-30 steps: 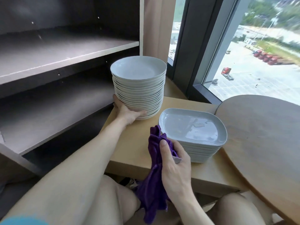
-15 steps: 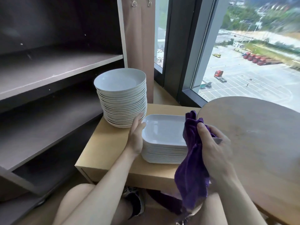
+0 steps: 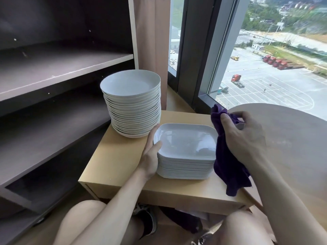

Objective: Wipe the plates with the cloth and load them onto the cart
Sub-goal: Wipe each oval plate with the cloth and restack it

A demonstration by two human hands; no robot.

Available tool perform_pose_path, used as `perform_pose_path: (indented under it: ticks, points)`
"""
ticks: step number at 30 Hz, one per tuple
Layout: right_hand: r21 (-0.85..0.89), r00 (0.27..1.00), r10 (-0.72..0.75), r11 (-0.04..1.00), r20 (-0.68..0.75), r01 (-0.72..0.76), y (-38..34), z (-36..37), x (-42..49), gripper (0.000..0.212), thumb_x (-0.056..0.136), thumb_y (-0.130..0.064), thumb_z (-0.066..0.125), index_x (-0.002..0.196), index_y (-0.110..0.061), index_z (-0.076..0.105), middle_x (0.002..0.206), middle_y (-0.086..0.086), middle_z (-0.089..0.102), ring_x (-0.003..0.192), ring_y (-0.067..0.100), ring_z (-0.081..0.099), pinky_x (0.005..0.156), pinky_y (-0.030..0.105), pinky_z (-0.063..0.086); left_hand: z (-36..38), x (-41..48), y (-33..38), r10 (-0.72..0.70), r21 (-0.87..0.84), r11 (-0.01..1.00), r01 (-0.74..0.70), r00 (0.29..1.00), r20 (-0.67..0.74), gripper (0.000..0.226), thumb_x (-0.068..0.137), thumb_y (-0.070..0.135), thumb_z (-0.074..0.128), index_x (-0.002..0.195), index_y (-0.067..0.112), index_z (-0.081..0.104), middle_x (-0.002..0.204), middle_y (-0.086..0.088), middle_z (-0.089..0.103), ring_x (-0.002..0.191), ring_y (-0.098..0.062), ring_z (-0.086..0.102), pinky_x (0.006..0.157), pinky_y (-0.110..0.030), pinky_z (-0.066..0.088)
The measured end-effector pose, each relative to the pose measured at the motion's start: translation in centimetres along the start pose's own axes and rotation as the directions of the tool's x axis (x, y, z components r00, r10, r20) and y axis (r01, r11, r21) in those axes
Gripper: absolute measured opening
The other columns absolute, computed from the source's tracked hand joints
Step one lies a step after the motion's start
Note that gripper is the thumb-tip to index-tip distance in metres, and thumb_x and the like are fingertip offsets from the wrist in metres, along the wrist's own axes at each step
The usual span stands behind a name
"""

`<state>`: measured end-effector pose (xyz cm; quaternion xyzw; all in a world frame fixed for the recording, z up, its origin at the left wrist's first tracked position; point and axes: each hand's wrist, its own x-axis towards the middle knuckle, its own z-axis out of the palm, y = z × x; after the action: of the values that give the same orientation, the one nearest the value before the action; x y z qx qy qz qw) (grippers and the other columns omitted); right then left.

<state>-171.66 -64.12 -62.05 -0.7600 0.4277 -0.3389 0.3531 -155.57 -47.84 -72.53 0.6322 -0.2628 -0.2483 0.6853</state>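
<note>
Fingers (image 3: 155,138) of our left hand (image 3: 150,156) curl against the near-left corner of the rectangular plate stack (image 3: 185,163), thumb on the top rim. Right hand (image 3: 242,138) pinches the purple cloth (image 3: 228,167) bunched just beside the stack's right edge. We judge: lift only the top plate, left hand steadying it, then wipe the well flat. Round plate stack (image 3: 132,106) waits farther back on the desk (image 3: 115,165); dark shelf unit (image 3: 53,68) to the left, likely the cart.
</note>
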Motion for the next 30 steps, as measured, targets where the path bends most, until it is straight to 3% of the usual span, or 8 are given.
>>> perform_pose_path:
  ticks: [2,5,11,15,19,22,25,30]
  points:
    - [-0.112,0.999,-0.013,0.994,0.029,0.017,-0.7,0.6,0.5,0.028,0.093,-0.058,0.059,0.105,-0.034,0.053,0.096,-0.001,0.069,0.096,0.028,0.061,0.082,0.04,0.046,0.0,-0.1,0.0,0.001,0.01,1.0,-0.001,1.0,0.011,0.065,0.088,0.026,0.043,0.153,0.03,0.04,0.156,0.012,0.043,0.143,-0.003,0.038,0.123,-0.038,0.029]
    - [-0.235,0.996,-0.053,0.97,0.069,0.068,-1.3,1.4,0.8,0.027,0.095,-0.055,0.055,0.106,-0.032,0.049,0.095,0.005,0.069,0.094,0.035,0.06,0.09,0.047,0.048,0.0,-0.5,-0.3,-0.001,0.041,0.999,-0.001,0.999,0.033,0.067,0.086,0.026,0.043,0.153,0.033,0.038,0.155,0.017,0.042,0.142,0.002,0.037,0.122,-0.035,0.028]
    - [-0.362,0.998,-0.045,0.93,0.048,0.059,0.5,1.4,0.5,0.027,0.095,-0.056,0.053,0.106,-0.032,0.052,0.087,0.001,0.063,0.083,0.03,0.05,0.088,0.046,0.044,1.6,-1.9,-1.4,-0.003,0.125,0.992,-0.012,0.994,0.113,0.06,0.088,0.032,0.043,0.144,0.053,0.033,0.138,0.046,0.042,0.132,0.019,0.036,0.101,-0.003,0.032]
    - [-0.554,0.995,-0.061,0.827,0.082,0.097,1.6,1.4,-0.6,0.029,0.095,-0.059,0.052,0.105,-0.032,0.05,0.102,0.003,0.066,0.099,0.032,0.054,0.09,0.048,0.036,2.6,-2.2,-1.6,-0.001,0.115,0.993,-0.012,0.994,0.109,0.058,0.093,0.034,0.039,0.149,0.046,0.032,0.15,0.025,0.041,0.138,0.006,0.038,0.116,-0.025,0.033]
    - [-0.668,0.929,-0.004,0.693,0.37,0.27,1.7,1.2,-0.9,0.04,0.088,-0.062,0.042,0.113,-0.031,0.039,0.12,0.003,0.051,0.117,0.032,0.045,0.095,0.055,0.034,2.6,-2.0,-1.6,0.034,0.136,0.99,-0.048,0.994,0.102,0.059,0.097,0.033,0.035,0.156,0.031,0.029,0.158,0.011,0.038,0.145,-0.005,0.034,0.123,-0.043,0.027]
    - [-0.624,0.864,0.026,0.704,0.502,0.341,2.3,-0.1,-0.7,0.048,0.085,-0.059,0.038,0.126,-0.034,0.036,0.13,0.002,0.048,0.124,0.03,0.04,0.098,0.054,0.031,2.7,-2.1,-1.6,0.043,0.14,0.989,-0.057,0.994,0.101,0.059,0.098,0.035,0.035,0.156,0.031,0.029,0.158,0.01,0.037,0.146,-0.008,0.034,0.123,-0.046,0.027]
    - [-0.648,0.881,-0.075,0.649,0.466,0.398,3.4,-0.2,-0.9,0.042,0.098,-0.055,0.033,0.135,-0.037,0.037,0.136,-0.002,0.048,0.128,0.028,0.04,0.101,0.053,0.034,2.6,-2.1,-1.4,0.022,0.095,0.995,-0.034,0.992,0.126,0.06,0.097,0.039,0.039,0.155,0.035,0.029,0.157,0.011,0.039,0.145,-0.008,0.036,0.123,-0.045,0.028]
    - [-0.609,0.871,-0.187,0.648,0.454,0.457,3.5,1.9,-0.7,0.04,0.101,-0.056,0.028,0.134,-0.039,0.042,0.13,-0.002,0.049,0.118,0.028,0.046,0.093,0.048,0.035,2.2,-2.1,-1.4,0.002,0.085,0.996,-0.018,0.983,0.183,0.06,0.096,0.052,0.043,0.153,0.045,0.027,0.149,0.029,0.041,0.137,0.005,0.041,0.116,-0.028,0.034]
